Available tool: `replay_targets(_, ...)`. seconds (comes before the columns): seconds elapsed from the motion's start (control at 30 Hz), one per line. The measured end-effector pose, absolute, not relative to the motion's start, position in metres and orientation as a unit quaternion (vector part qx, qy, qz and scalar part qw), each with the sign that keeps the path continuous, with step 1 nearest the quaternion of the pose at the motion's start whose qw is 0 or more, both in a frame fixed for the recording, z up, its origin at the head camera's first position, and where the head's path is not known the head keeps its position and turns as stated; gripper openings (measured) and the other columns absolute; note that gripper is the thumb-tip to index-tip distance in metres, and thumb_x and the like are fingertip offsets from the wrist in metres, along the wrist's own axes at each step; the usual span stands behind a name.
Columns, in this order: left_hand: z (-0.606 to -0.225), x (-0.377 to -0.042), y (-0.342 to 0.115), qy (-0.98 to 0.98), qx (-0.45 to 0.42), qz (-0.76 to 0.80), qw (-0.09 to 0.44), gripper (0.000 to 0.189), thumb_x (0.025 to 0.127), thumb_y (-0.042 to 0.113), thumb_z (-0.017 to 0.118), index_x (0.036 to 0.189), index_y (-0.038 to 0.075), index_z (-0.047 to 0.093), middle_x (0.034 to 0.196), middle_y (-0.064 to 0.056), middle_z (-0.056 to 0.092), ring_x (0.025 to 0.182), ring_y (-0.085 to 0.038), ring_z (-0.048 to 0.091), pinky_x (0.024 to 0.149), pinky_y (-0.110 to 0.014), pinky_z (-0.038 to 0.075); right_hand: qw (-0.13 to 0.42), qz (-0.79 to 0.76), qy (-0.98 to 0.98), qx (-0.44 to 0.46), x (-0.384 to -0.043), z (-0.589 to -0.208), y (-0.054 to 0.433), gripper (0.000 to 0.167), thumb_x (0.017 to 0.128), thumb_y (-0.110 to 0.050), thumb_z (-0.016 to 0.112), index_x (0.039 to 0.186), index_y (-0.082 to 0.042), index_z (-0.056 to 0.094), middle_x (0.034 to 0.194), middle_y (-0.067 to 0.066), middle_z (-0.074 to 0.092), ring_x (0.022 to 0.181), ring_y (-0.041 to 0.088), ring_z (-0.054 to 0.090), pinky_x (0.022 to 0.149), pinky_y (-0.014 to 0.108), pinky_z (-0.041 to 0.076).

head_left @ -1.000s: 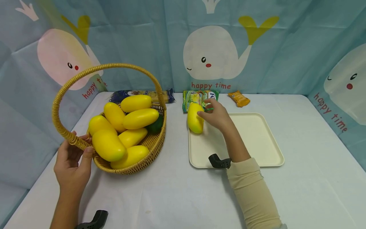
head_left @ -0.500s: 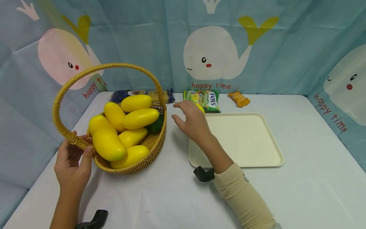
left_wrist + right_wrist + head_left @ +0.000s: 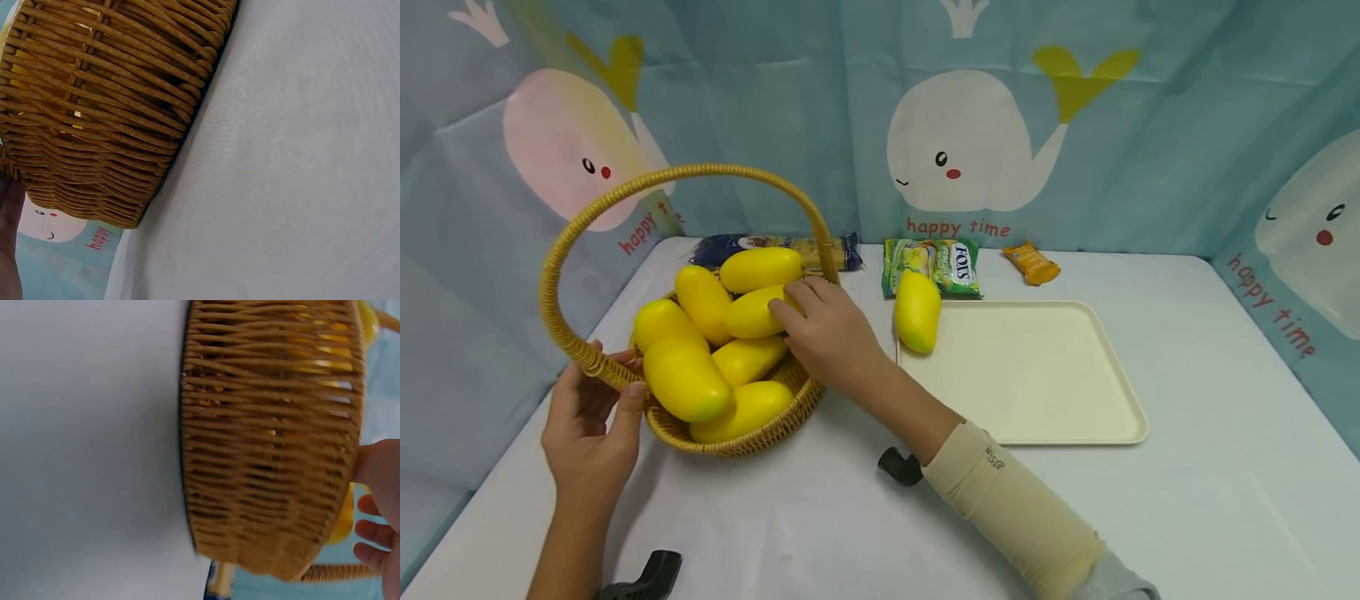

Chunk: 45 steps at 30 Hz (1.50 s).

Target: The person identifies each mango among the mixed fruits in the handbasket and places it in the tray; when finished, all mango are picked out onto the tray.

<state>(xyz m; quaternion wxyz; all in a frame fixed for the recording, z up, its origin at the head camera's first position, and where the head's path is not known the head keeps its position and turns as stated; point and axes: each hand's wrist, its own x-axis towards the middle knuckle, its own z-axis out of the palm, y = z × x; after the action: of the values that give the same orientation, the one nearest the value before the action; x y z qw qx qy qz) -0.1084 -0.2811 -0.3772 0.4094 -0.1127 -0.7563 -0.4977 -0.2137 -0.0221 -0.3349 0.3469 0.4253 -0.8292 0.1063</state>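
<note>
In the head view, a wicker basket (image 3: 737, 446) with a tall arched handle stands at left, piled with several yellow mangoes. My left hand (image 3: 593, 425) grips its left rim at the handle's base, thumb in front and fingers behind. Over the right side of the basket, my right hand (image 3: 831, 333) has thumb and fingers round the right end of a mango (image 3: 748, 313). Another mango (image 3: 917, 312) lies on the left back corner of a cream tray (image 3: 1030, 375). The right wrist view shows the right thumb by the basket's rim (image 3: 357, 394), fingers beyond it.
Along the back edge lie a blue pasta packet (image 3: 722, 247), a green candy bag (image 3: 958, 267) behind the tray's mango, and a small orange packet (image 3: 1032, 263). A blue whale-print curtain (image 3: 790, 108) encloses the white table (image 3: 1232, 400) at the back and sides.
My right hand has let go of the mango on the tray and moved left to a mango in the basket. My left hand has stayed on the basket rim.
</note>
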Motion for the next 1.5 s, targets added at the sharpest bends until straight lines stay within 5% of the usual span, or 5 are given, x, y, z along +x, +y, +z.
replay_targets(0.2, -0.38, -0.111, -0.283, -0.762, -0.108, -0.491, 0.408, 0.058, 0.088, -0.019, 0.06, 0.142, -0.006, 0.047, 0.12, -0.03, 0.06, 0.112, -0.018, 0.064, 0.1, -0.023, 0.048, 0.353, 0.032, -0.832, 0.427, -0.214, -0.334, -0.035, 0.026, 0.106, -0.012, 0.046, 0.123, -0.012, 0.065, 0.118, 0.01, 0.061, 0.105, 0.026, 0.054, 0.088, 0.035, 0.049)
replay_targets(1.07, -0.376, -0.108, -0.279, -0.766, -0.102, -0.487, 0.407, 0.057, 0.088, -0.019, 0.06, 0.143, -0.005, 0.048, 0.121, -0.03, 0.061, 0.113, -0.018, 0.064, 0.101, -0.023, 0.047, 0.334, 0.074, -0.836, 0.429, -0.214, -0.334, -0.038, 0.028, 0.104, -0.012, 0.049, 0.128, -0.009, 0.063, 0.118, 0.009, 0.063, 0.105, 0.025, 0.057, 0.091, 0.033, 0.049)
replay_targets(1.3, -0.373, -0.107, -0.277, -0.765, -0.102, -0.486, 0.409, 0.056, 0.089, -0.017, 0.061, 0.142, -0.005, 0.048, 0.121, -0.031, 0.06, 0.113, -0.018, 0.064, 0.101, -0.023, 0.047, 0.243, 0.17, -0.859, 0.417, -0.21, -0.333, -0.032, 0.046, 0.093, -0.021, 0.071, 0.135, -0.007, 0.058, 0.128, 0.01, 0.061, 0.112, 0.025, 0.056, 0.1, 0.031, 0.046)
replay_targets(1.5, -0.369, -0.105, -0.274, -0.77, -0.103, -0.483, 0.405, 0.056, 0.09, -0.017, 0.06, 0.143, -0.005, 0.048, 0.121, -0.031, 0.06, 0.114, -0.017, 0.064, 0.101, -0.022, 0.047, 0.167, 0.235, -0.873, 0.393, -0.207, -0.332, -0.028, 0.056, 0.094, -0.028, 0.072, 0.142, -0.008, 0.052, 0.135, 0.006, 0.059, 0.124, 0.022, 0.051, 0.108, 0.028, 0.039)
